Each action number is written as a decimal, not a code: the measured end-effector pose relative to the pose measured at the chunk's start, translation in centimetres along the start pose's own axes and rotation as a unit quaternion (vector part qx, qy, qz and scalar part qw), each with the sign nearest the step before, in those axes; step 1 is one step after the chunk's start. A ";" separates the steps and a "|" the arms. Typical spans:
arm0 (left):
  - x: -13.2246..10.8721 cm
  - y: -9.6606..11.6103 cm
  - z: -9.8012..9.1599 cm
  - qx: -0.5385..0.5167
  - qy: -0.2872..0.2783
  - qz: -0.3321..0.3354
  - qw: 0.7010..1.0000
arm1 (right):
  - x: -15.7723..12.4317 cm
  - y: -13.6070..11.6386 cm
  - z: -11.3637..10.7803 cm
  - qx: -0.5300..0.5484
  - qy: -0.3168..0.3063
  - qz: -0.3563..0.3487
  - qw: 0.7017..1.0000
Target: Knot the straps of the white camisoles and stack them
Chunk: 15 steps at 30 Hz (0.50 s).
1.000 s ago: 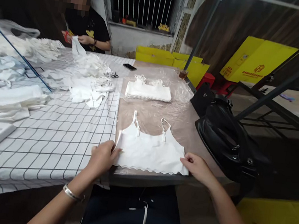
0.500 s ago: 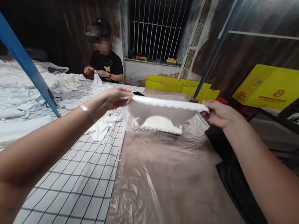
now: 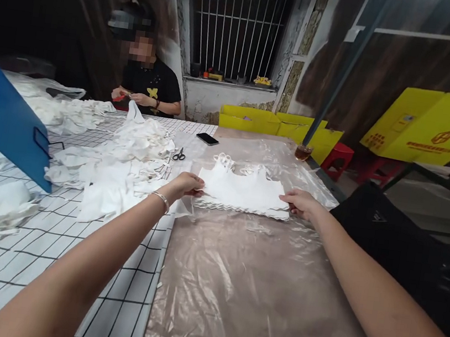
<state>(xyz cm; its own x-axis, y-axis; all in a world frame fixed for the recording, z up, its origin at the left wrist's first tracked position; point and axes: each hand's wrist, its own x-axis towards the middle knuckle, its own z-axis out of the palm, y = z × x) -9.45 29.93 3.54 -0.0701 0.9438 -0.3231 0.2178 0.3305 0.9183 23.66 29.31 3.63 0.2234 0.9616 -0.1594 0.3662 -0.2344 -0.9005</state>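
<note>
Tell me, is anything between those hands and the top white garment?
Nothing visible: left fingers and right fingers meet the side edges of the top white garment. The scissors lie apart, left of its stack.

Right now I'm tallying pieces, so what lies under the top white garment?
Wavy edges of more garments show below the top white garment; the rest is covered, preventing a count.

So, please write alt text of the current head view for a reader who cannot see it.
The left hand and right hand hold opposite sides of a white strappy top on a stack of similar tops. Beyond lie a phone and scissors, with heaped white cloth and a co-worker at left.
</note>
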 end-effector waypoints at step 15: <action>-4.0 -6.2 -13.8 0.289 0.460 0.006 0.840 | -10.0 2.4 -0.8 -0.190 0.132 -0.140 0.963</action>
<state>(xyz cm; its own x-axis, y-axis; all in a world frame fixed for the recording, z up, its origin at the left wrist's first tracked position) -23.98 24.17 2.29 -0.7280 0.6411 0.2429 0.6421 0.5135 0.5693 23.06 18.97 3.42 0.2708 0.9368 0.2216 0.7377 -0.0541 -0.6729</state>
